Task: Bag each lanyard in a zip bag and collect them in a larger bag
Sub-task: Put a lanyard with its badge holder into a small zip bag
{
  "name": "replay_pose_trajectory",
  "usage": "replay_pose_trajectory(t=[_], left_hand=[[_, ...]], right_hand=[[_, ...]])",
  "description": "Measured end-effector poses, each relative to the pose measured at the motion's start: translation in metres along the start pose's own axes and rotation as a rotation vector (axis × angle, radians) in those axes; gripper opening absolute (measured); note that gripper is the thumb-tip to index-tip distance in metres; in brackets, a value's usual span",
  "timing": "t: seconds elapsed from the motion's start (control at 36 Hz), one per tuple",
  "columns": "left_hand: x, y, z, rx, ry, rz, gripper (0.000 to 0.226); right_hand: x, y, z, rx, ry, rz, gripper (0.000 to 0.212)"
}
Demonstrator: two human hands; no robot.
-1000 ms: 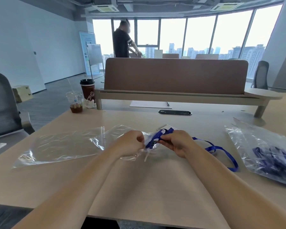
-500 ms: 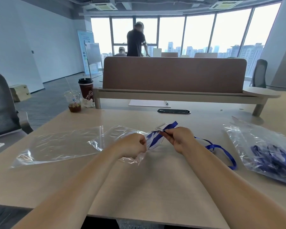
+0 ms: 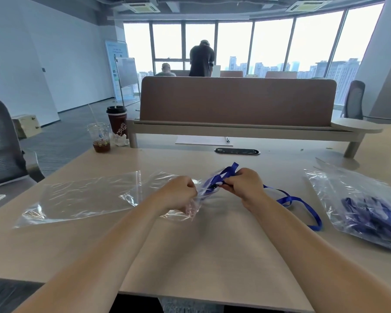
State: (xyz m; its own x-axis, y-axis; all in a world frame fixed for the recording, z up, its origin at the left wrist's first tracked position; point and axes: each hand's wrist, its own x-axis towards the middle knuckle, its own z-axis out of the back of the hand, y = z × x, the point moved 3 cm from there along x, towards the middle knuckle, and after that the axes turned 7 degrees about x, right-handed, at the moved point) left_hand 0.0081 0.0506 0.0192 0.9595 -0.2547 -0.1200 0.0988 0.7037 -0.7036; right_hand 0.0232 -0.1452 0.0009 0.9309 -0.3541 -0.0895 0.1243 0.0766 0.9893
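Bagging: left grip (image 3: pixel 178 193) clutches zip bag (image 3: pixel 191 210), right grip (image 3: pixel 244 184) pinches lanyard (image 3: pixel 228 171) (strap trailing outside); next, probably feed the rest in.

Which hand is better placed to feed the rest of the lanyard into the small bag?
Right. The right hand pinches the lanyard at the bag's mouth, and the loose strap trails on its side. The left hand is occupied gripping the small bag.

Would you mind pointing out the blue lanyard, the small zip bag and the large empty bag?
blue lanyard (image 3: pixel 227 172): head view, on the raised folded strap end.
small zip bag (image 3: pixel 191 210): head view, on its crumpled lower corner.
large empty bag (image 3: pixel 81 197): head view, on its flat middle.
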Motion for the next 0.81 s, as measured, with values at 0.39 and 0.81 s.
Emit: replay_pose_trajectory(t=[0.39,0.81], left_hand=[[0.0,-0.009,0.0,0.086,-0.029,-0.13,0.009],[0.003,-0.007,-0.001,-0.037,-0.081,-0.15,0.013]], right_hand=[[-0.02,0.007,-0.005,-0.269,0.017,0.089,0.017],[-0.025,0.017,-0.009,-0.5,0.215,0.178,0.018]])
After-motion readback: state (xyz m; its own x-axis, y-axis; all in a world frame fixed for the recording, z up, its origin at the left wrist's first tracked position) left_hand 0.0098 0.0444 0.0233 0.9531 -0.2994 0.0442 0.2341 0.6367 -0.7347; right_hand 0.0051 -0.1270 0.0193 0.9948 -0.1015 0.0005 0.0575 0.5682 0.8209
